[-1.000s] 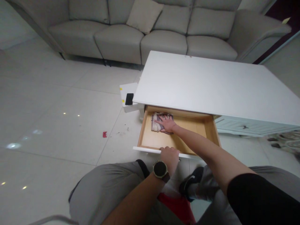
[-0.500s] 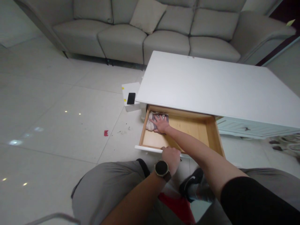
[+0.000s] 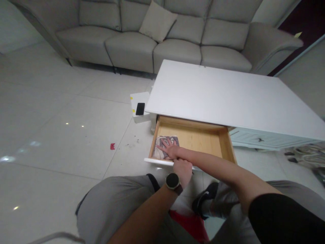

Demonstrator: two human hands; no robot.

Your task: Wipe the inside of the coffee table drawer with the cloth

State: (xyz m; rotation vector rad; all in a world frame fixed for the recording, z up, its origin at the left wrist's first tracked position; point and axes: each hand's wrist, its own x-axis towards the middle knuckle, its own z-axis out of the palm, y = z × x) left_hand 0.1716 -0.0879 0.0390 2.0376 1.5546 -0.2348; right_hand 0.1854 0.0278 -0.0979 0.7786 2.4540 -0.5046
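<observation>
Spreading its fingers, the right hand (image 3: 171,150) presses one patterned, folded cloth (image 3: 158,151) into one wooden drawer's front-left corner (image 3: 155,156). One left hand (image 3: 183,169) curls over the drawer's white front (image 3: 158,162)

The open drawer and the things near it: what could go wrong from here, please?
The drawer could slide and bump the right hand inside it, since the left hand grips its front. The cloth under the spread right hand may bunch up near the front corner. The phone on the box beside the table might be knocked off.
</observation>
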